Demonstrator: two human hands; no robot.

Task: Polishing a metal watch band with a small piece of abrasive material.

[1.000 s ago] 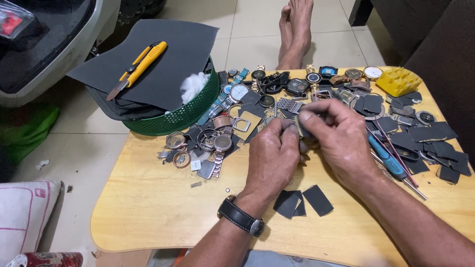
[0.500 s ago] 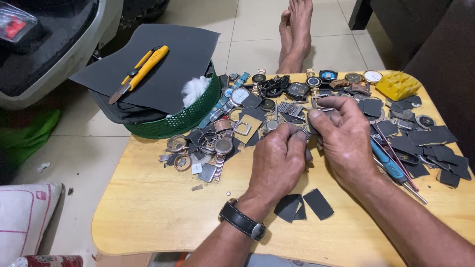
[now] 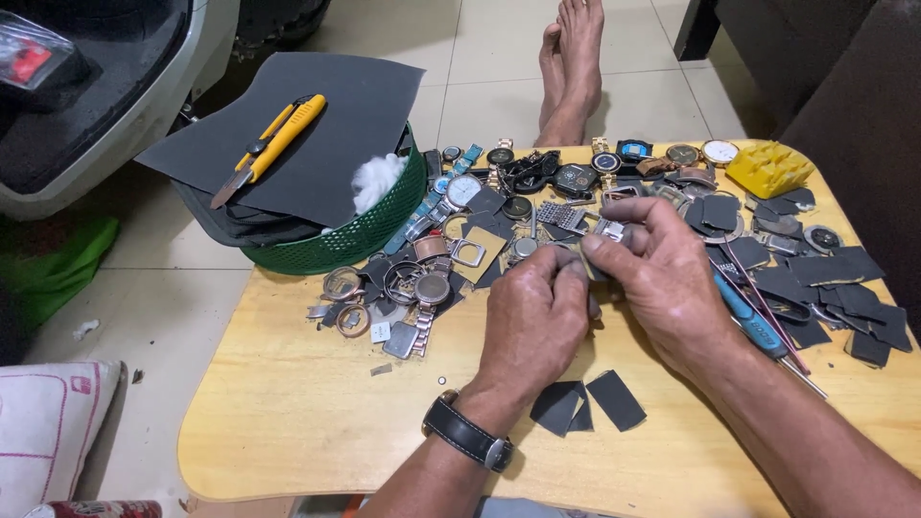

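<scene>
Both hands, left hand (image 3: pixel 535 312) and right hand (image 3: pixel 657 273), pinch one small metal watch part (image 3: pixel 608 230) together; two dark sandpaper scraps (image 3: pixel 587 404) lie just below them.

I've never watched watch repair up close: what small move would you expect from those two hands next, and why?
Probably another short rub. The left hand and right hand meet over the low wooden table, pinching a small silver metal watch part against what looks like a dark abrasive scrap, with similar cut dark scraps lying nearby.
</scene>
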